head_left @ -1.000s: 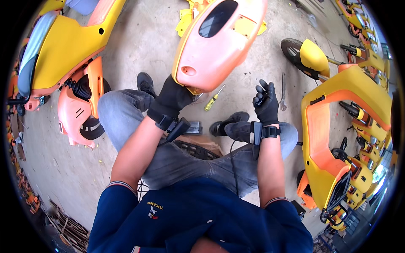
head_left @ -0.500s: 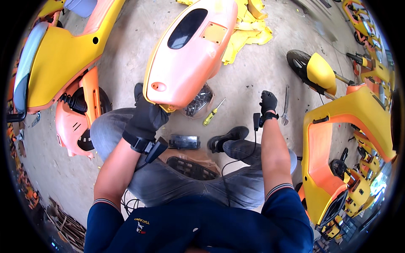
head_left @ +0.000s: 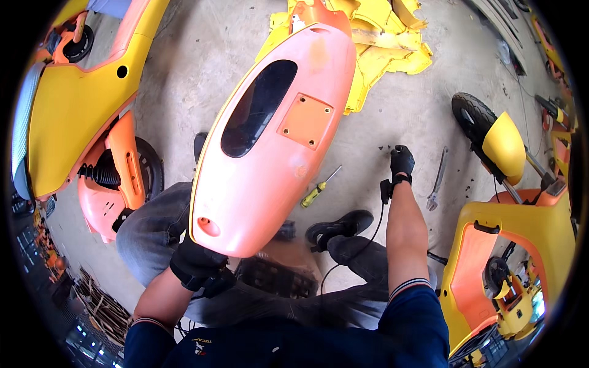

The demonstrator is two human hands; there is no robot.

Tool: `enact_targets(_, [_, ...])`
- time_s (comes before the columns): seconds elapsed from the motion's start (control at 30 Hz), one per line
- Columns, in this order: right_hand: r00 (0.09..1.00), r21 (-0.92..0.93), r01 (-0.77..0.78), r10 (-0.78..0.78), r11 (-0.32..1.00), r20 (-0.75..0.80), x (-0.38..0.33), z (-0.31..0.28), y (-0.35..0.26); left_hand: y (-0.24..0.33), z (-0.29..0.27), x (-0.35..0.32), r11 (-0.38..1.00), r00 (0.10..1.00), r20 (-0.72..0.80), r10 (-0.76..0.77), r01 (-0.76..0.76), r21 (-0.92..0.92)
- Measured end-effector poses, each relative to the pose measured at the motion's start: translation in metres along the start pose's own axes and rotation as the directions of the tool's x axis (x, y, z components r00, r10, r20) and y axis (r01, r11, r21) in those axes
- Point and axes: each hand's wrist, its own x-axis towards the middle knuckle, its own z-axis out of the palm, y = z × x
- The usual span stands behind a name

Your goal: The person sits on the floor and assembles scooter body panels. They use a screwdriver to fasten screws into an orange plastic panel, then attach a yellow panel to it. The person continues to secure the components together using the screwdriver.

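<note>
The pink panel [head_left: 265, 162], with its dark oval window [head_left: 259, 109], is held up in front of the body, over the concrete floor [head_left: 178, 80], in a slanting position. Its near end is supported by the left hand [head_left: 199, 264]. The fingers of this hand are covered by the panel, so it cannot be told how firmly they are pressed. The right hand [head_left: 402, 161] is stretched forward, low and well apart from the panel; its fingers are curled in toward the palm, and nothing is seen held between them.

Because only the near end is gripped, the far end could be tipped or twisted by the panel's own weight, if the wrist is relaxed. In such case, the window or the shell could be scratched against the yellow plastic pieces [head_left: 386, 58], which are seen beyond the far end. A similar mark could be made by the screwdriver [head_left: 314, 193] beside the right edge, if the panel is lowered onto it. Some small dark bits [head_left: 384, 147] are lying just beside the right hand; by a careless sweep they could be scattered toward the wrench [head_left: 438, 178].
</note>
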Motion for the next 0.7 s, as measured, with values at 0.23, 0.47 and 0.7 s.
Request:
enact_targets(0.23, [1.000,-0.099,0.004,-0.004,0.995,-0.001,0.020,0.031,-0.003,-0.005,-0.006,0.006,0.961,0.995,-0.096,-0.030,0.055,0.270])
enact_targets(0.47, [0.997,-0.202,0.064,-0.073,0.977,-0.037,0.021,0.048,0.004,-0.010,-0.005,0.002,0.905,0.990,-0.144,0.010,0.052,0.422])
enact_targets(0.7, [0.999,-0.069,-0.015,0.012,0.997,-0.051,0.008,0.042,0.007,-0.014,-0.009,-0.004,0.846,0.987,-0.147,0.060,0.027,0.533])
